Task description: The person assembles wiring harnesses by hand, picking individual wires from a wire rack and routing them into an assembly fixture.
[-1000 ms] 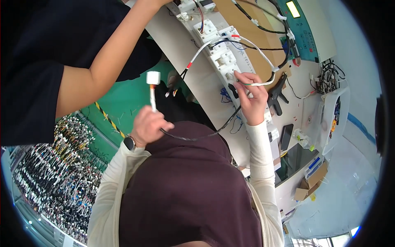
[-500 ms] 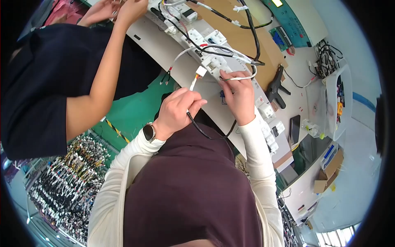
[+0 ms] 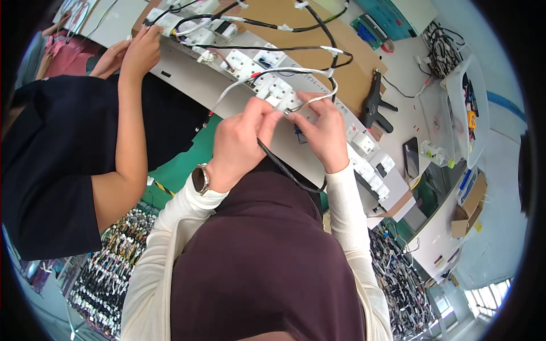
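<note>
My left hand (image 3: 243, 142) is closed, with a black cable (image 3: 278, 163) coming out beneath its fingers and looping toward my right wrist. My right hand (image 3: 325, 132) pinches the end of a white cable (image 3: 335, 88), where thin coloured wires (image 3: 302, 107) fan out. The fingertips of both hands almost meet in front of a row of white fixture blocks (image 3: 273, 88) on the board. What lies between the fingertips is small and mostly hidden. Another white cable branch (image 3: 230, 90) with a red band hangs left over the board's edge.
A co-worker's hand (image 3: 142, 52) works at the board's far left end. Black taped cables (image 3: 296, 48) cross the board. A black clamp (image 3: 375, 105), a phone (image 3: 410, 157) and a clear bin (image 3: 452, 113) lie to the right. Bundled harnesses (image 3: 114, 278) hang lower left.
My left hand has moved up and right to meet my right hand; the white connector that stuck out of it is now hidden. The board and co-worker have shifted left in view.
</note>
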The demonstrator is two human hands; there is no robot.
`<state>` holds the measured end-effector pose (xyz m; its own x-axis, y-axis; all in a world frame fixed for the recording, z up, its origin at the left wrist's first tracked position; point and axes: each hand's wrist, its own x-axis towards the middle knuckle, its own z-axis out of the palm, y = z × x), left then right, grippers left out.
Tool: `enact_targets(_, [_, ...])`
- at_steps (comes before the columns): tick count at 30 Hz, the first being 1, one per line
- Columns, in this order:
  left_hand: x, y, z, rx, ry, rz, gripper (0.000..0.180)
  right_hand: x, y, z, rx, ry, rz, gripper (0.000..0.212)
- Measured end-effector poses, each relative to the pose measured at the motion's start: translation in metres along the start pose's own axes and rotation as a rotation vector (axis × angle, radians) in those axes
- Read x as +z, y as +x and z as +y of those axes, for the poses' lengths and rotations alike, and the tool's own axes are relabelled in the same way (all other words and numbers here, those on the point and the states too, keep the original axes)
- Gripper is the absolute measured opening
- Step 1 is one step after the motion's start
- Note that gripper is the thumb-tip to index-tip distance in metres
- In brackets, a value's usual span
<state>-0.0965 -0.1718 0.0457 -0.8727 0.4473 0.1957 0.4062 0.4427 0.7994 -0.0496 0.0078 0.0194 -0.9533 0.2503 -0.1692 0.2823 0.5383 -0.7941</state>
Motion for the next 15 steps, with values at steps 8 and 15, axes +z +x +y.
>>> enact_targets(8, [0.003,0.021,0.005,-0.059,0.185,-0.063,0.015,0.02,-0.001,0.005,-0.052,0.017,0.17,0.043])
enact_targets(15, [0.023,0.025,0.007,0.006,0.278,-0.165,0.011,0.002,-0.02,-0.016,-0.078,-0.254,0.218,0.034])
